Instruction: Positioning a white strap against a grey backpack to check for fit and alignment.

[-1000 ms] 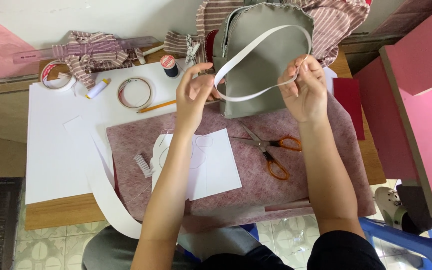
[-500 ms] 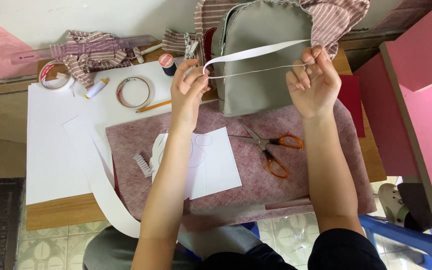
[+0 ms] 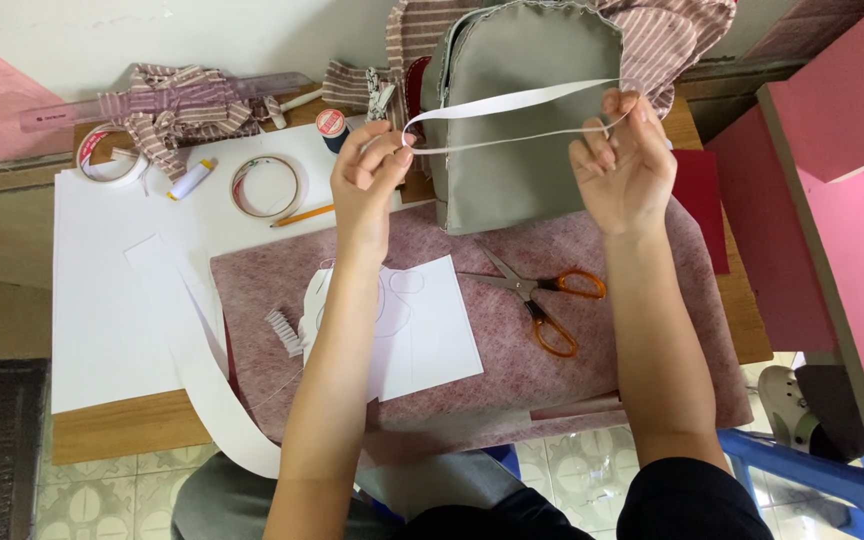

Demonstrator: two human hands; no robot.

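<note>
The head view shows two hands raised above the work: the left hand [image 3: 372,170] has its fingertips pressed together, pinching one end of a single white paper strip [image 3: 512,102], and the right hand [image 3: 624,165] pinches the other end, fingers curled; the strip is doubled into a long flat loop stretched between them in the upper middle of the frame, in front of one grey fabric backpack piece [image 3: 522,120] with a rounded top. Below the hands lies one pair of orange-handled scissors [image 3: 542,295], blades apart, on a mottled pink felt sheet [image 3: 592,360]. There are two tape rolls: one [image 3: 267,187] at centre left and one [image 3: 110,160] at far left, partly under striped cloth [image 3: 177,105]. One yellow pencil [image 3: 302,215], one glue stick [image 3: 192,180], one thread spool [image 3: 331,125] and one clear ruler [image 3: 162,98] lie in the upper left. A white paper sheet with pencilled outlines [image 3: 427,330] is partly covered by the left forearm, so the drawing is hard to read; a wide curved paper offcut [image 3: 217,400] hangs past the desk edge. The backpack piece's top is cut off by the frame. All rests on a wooden desk [image 3: 122,430] covered at left by white card [image 3: 102,300], beside a pink cabinet [image 3: 842,200], over a tiled floor [image 3: 592,470]
</note>
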